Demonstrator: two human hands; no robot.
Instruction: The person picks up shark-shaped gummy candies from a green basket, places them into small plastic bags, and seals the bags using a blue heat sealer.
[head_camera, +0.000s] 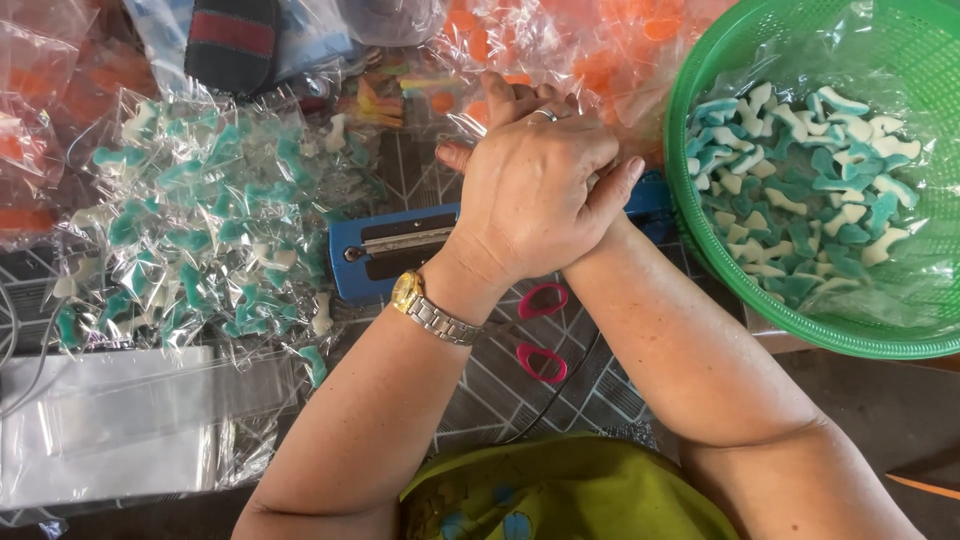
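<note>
The sealer (400, 245), a blue bar-type unit at bench centre, is rigid; press on its arm, judged. Left hand (530, 190) lies flat over the right hand (610, 200), both pressing down; any held item is hidden. Light, slippery candy bags (200, 220) lie left; basket (700, 100) right.

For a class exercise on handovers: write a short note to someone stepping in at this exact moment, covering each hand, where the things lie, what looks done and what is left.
Left hand: lies on top of the right hand, pressing down over the blue heat sealer.
Right hand: mostly hidden under the left; whether it holds a bag cannot be seen.
Green basket at right: loose blue-and-white gummies on a plastic liner.
Done: a pile of small sealed packets at left.
Left: the loose gummies in the basket; empty clear bags wait at lower left.
Pink-handled scissors lie under the forearms.
</note>
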